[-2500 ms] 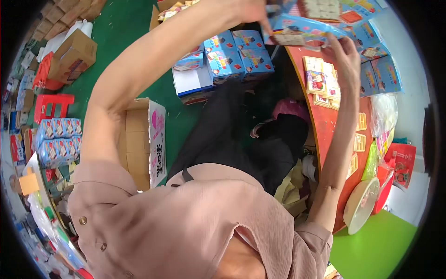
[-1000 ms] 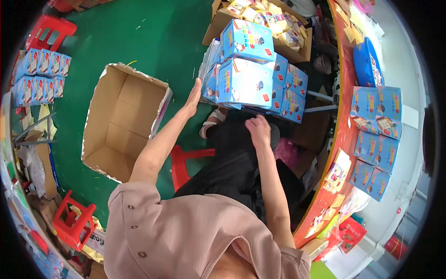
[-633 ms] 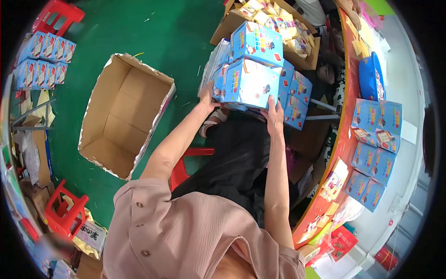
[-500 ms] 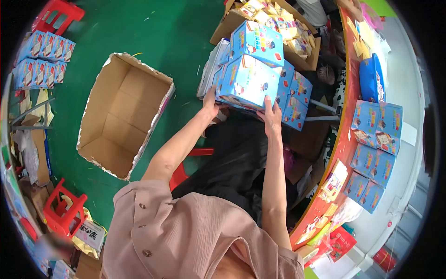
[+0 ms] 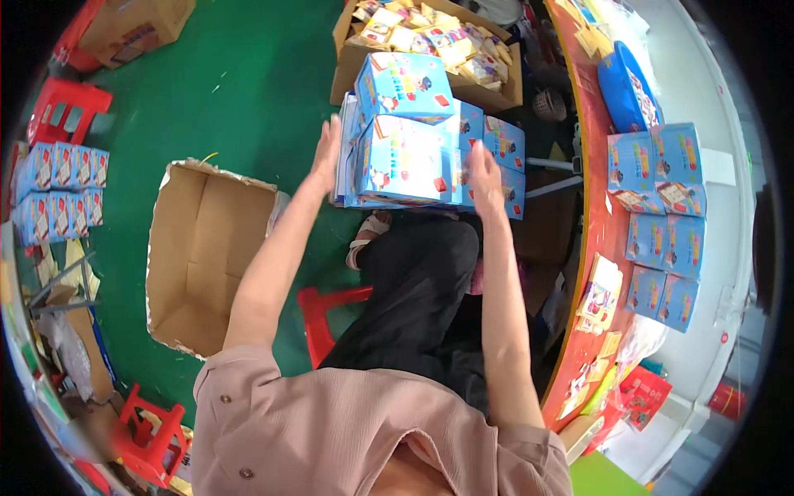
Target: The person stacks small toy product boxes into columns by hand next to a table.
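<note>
Light-blue printed boxes (image 5: pixel 403 161) are stacked in front of my knees, the nearest one catching a bright glare. Another blue box (image 5: pixel 403 85) stands behind it, at the top of the pile. My left hand (image 5: pixel 327 157) is beside the pile's left side, fingers stretched out and holding nothing. On the other side, my right hand (image 5: pixel 486 178) is raised with its fingers apart, slightly blurred, in front of more blue boxes (image 5: pixel 503 142). Whether either hand still touches a box, I cannot tell.
An open cardboard carton (image 5: pixel 211 248) stands on the green floor at left. Behind the pile, another carton (image 5: pixel 347 70) holds many small packets. An orange-edged table (image 5: pixel 571 248) on the right bears blue boxes (image 5: pixel 666 223) and a blue basin (image 5: pixel 622 87). Red stools (image 5: pixel 70 107) stand leftward.
Both hands have let go of the near blue box, which now rests on the pile, and moved apart to its sides. The camera view has shifted.
</note>
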A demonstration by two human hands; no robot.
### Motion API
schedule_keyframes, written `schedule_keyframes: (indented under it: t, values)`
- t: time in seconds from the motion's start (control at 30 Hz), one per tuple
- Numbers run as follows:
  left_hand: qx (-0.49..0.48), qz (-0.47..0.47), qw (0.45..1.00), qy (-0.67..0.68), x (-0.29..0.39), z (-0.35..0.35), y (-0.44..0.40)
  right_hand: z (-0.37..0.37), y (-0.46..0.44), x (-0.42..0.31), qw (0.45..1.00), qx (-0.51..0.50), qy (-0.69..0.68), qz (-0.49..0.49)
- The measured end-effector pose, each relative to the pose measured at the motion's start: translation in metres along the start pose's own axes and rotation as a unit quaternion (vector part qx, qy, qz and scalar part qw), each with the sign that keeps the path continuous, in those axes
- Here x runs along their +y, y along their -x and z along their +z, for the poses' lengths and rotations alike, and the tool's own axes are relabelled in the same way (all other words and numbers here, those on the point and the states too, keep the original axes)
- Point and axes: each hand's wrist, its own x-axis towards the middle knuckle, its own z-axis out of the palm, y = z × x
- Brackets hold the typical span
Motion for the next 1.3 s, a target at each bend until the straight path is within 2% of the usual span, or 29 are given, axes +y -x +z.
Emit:
schedule_keyframes:
  t: [0.07, 0.13, 0.17, 0.2, 0.27, 0.3, 0.33, 0.4, 0.5, 0.53, 0.57, 0.6, 0.63, 0.67, 0.7, 0.73, 0.77, 0.8, 0.87, 0.9, 0.97, 1.0, 1.07, 1.17, 1.2, 1.23, 1.27, 1.3]
  values:
    - [-0.033, 0.001, 0.999, 0.005, 0.031, 0.020, -0.018, -0.001, -0.021, -0.025, 1.000, 0.005, -0.024, -0.019]
    - [-0.073, 0.009, 0.994, -0.081, 0.057, 0.037, -0.036, 0.000, -0.055, -0.028, 0.998, -0.003, -0.035, -0.055]
    - [-0.066, 0.013, 0.995, -0.074, 0.059, 0.044, -0.051, 0.000, -0.080, -0.020, 0.996, 0.005, 0.017, -0.086]
    - [-0.059, 0.017, 0.996, -0.068, 0.056, 0.049, -0.074, 0.004, -0.090, -0.019, 0.996, 0.009, 0.033, -0.082]
    - [-0.118, 0.078, 0.989, -0.052, 0.045, 0.054, -0.113, 0.016, -0.100, -0.024, 0.999, 0.013, 0.029, -0.044]
    - [-0.123, 0.079, 0.987, -0.060, 0.048, 0.059, -0.110, 0.018, -0.125, -0.003, 0.998, -0.027, 0.043, -0.045]
    - [-0.127, 0.081, 0.986, -0.069, 0.049, 0.062, -0.111, 0.027, -0.121, -0.005, 0.996, -0.010, 0.051, -0.077]
    - [-0.119, 0.084, 0.988, -0.052, 0.060, 0.067, -0.104, 0.035, -0.106, -0.011, 0.983, 0.038, 0.151, -0.100]
    - [-0.146, 0.072, 0.985, -0.052, 0.066, 0.060, -0.103, 0.046, -0.086, -0.014, 0.984, 0.067, 0.123, -0.110]
    - [-0.141, 0.049, 0.986, -0.073, 0.069, 0.060, -0.098, 0.053, -0.082, -0.008, 0.960, 0.099, 0.157, -0.210]
    - [-0.142, 0.047, 0.986, -0.076, 0.061, 0.057, -0.103, 0.059, -0.073, -0.010, 0.981, 0.096, 0.098, -0.140]
    - [-0.146, 0.049, 0.985, -0.080, 0.057, 0.050, -0.110, 0.065, -0.081, 0.002, 0.966, 0.118, 0.127, -0.193]
    - [-0.157, 0.015, 0.986, -0.060, 0.058, 0.041, -0.114, 0.065, -0.085, 0.014, 0.913, 0.100, 0.254, -0.302]
    - [-0.186, -0.021, 0.982, -0.038, 0.056, 0.045, -0.116, 0.072, -0.094, 0.035, 0.859, 0.124, 0.342, -0.359]
    - [-0.206, 0.006, 0.978, -0.040, 0.063, 0.054, -0.107, 0.071, -0.105, 0.047, 0.871, 0.087, 0.352, -0.333]
    - [-0.184, -0.009, 0.980, -0.074, 0.068, 0.061, -0.108, 0.064, -0.096, 0.034, 0.917, 0.071, 0.303, -0.249]
    - [-0.176, 0.020, 0.979, -0.102, 0.074, 0.063, -0.097, 0.057, -0.085, 0.020, 0.952, 0.064, 0.252, -0.161]
    - [-0.161, 0.052, 0.977, -0.127, 0.078, 0.065, -0.093, 0.043, -0.054, -0.017, 0.966, 0.054, 0.194, -0.164]
    - [-0.072, 0.106, 0.961, -0.245, 0.076, 0.057, -0.109, 0.013, -0.010, -0.046, 0.958, 0.036, 0.158, -0.238]
    - [-0.023, 0.173, 0.944, -0.281, 0.080, 0.057, -0.110, -0.001, 0.008, -0.051, 0.941, 0.045, 0.144, -0.301]
    - [0.077, 0.303, 0.888, -0.338, 0.084, 0.069, -0.106, -0.045, 0.068, -0.085, 0.935, 0.047, 0.168, -0.308]
    - [0.047, 0.341, 0.864, -0.366, 0.098, 0.077, -0.096, -0.070, 0.097, -0.099, 0.932, 0.046, 0.179, -0.311]
    - [-0.065, 0.404, 0.883, -0.230, 0.116, 0.123, -0.048, -0.117, 0.141, -0.106, 0.922, 0.090, 0.193, -0.324]
    - [-0.168, 0.309, 0.921, -0.167, 0.132, 0.200, 0.033, -0.195, 0.206, -0.114, 0.926, 0.195, 0.109, -0.303]
    - [-0.236, 0.291, 0.918, -0.127, 0.129, 0.225, 0.058, -0.224, 0.220, -0.108, 0.920, 0.232, 0.063, -0.309]
    - [-0.326, 0.227, 0.915, -0.068, 0.125, 0.246, 0.070, -0.262, 0.237, -0.104, 0.877, 0.294, 0.118, -0.360]
    - [-0.350, 0.164, 0.921, -0.041, 0.125, 0.279, 0.115, -0.298, 0.259, -0.101, 0.866, 0.341, 0.105, -0.350]
    - [-0.411, 0.111, 0.905, -0.021, 0.120, 0.305, 0.138, -0.330, 0.277, -0.093, 0.858, 0.384, 0.005, -0.341]
